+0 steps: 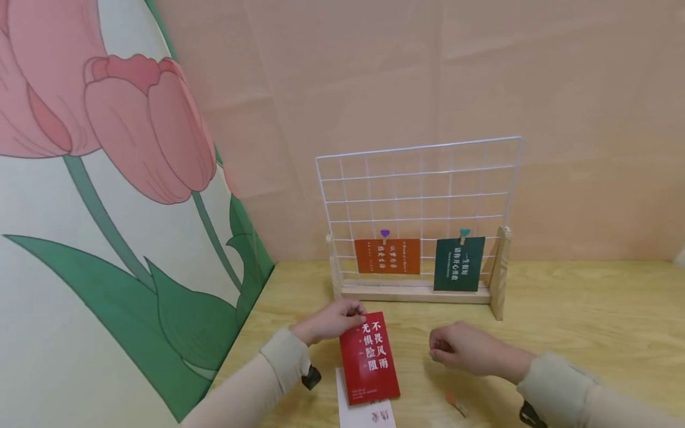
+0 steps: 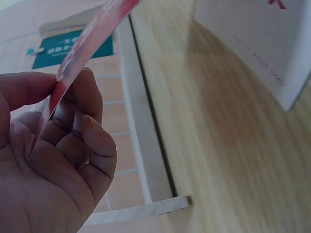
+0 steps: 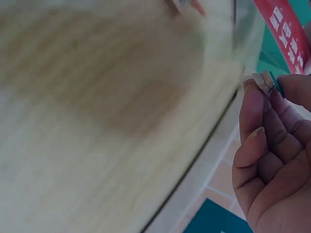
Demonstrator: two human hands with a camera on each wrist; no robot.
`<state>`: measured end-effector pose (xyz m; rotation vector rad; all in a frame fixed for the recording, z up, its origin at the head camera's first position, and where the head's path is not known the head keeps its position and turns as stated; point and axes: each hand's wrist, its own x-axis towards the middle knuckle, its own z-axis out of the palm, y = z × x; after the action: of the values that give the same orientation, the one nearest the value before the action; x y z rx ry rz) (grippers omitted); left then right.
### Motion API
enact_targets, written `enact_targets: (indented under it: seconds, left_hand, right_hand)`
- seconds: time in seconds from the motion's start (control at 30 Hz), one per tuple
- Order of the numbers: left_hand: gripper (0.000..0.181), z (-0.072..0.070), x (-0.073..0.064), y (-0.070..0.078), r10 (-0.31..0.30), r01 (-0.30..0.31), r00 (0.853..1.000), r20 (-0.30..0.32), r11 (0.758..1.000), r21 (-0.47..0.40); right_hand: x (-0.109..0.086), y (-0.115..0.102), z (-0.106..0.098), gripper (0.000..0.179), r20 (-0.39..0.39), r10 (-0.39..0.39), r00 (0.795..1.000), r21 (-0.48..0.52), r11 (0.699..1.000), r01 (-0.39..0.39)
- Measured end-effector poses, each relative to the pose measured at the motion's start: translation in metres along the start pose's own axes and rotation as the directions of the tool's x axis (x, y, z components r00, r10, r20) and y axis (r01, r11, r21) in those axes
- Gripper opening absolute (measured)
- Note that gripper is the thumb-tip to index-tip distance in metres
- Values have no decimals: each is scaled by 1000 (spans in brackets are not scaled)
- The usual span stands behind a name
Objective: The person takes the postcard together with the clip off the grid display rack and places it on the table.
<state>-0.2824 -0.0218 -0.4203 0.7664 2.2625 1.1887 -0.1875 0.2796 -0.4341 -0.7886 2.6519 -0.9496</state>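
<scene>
While pinching a red postcard (image 1: 370, 362) by one corner in the left hand (image 1: 333, 319), grips a teal-topped mini clothespin (image 3: 265, 85) in the right hand (image 1: 468, 349).

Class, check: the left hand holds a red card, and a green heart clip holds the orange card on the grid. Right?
One colour is wrong: the head view shows a purple heart clip holding the orange card on the grid. The left hand holds a red card.

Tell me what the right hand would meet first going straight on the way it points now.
Probably the red card in the left hand: in the head view, the right hand points toward it. Depth is unclear, so it might miss.
</scene>
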Motion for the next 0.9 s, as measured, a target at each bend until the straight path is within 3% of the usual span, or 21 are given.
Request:
enact_targets:
  seconds: [0.23, 0.4, 0.47, 0.6, 0.67, 0.8, 0.9]
  left_hand:
    - [11, 12, -1, -11, -16, 14, 999, 30, 999, 41]
    - [12, 16, -3, -15, -25, 19, 998, 49, 992, 121]
    - [13, 16, -4, -16, -17, 8, 999, 50, 985, 174]
    - [12, 17, -5, -22, 5, -21, 999, 52, 951, 308]
    - [11, 18, -5, -24, -6, -15, 998, 59, 936, 352]
    - [12, 18, -5, -26, -61, 23, 995, 82, 912, 410]
    - [17, 18, -6, -25, -99, 40, 990, 96, 873, 486]
  right_hand:
    - [-5, 2, 18, 10, 67, 83, 994, 42, 995, -86]
    - [-9, 6, 29, 14, 83, 74, 994, 33, 996, -77]
    - [-10, 10, 34, 16, 87, 27, 996, 17, 999, -28]
    - [-13, 12, 42, 18, 81, 0, 997, 11, 1000, -1]
    - [-14, 10, 43, 18, 80, 24, 997, 33, 999, -27]
    - [-15, 10, 45, 18, 79, 20, 997, 31, 999, -22]
    - [-14, 12, 45, 18, 68, -30, 997, -1, 1000, 31]
